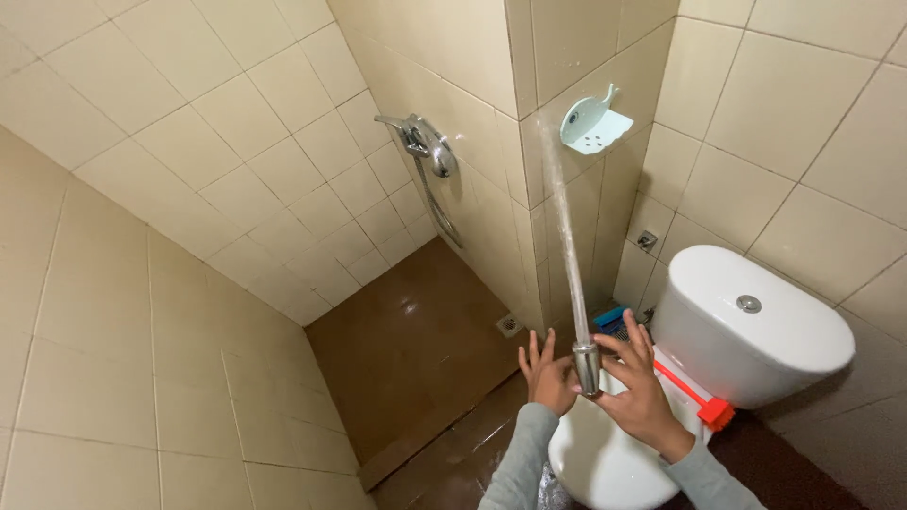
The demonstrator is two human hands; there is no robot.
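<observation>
My left hand (545, 374) and my right hand (640, 387) both hold a small chrome spray nozzle (587, 366) between them, just above the toilet bowl. The fingers of both hands are spread around it. A thin jet of water (565, 227) shoots up from the nozzle and hits the tiled wall corner beside a pale blue whale-shaped soap dish (593, 124). Grey sleeves cover both forearms.
A white toilet tank (756, 331) stands at the right with an orange-red brush handle (704, 404) lying next to it. A chrome shower mixer with hose (425, 146) hangs on the far wall. A floor drain (509, 325) sits in the wet brown floor (406, 359).
</observation>
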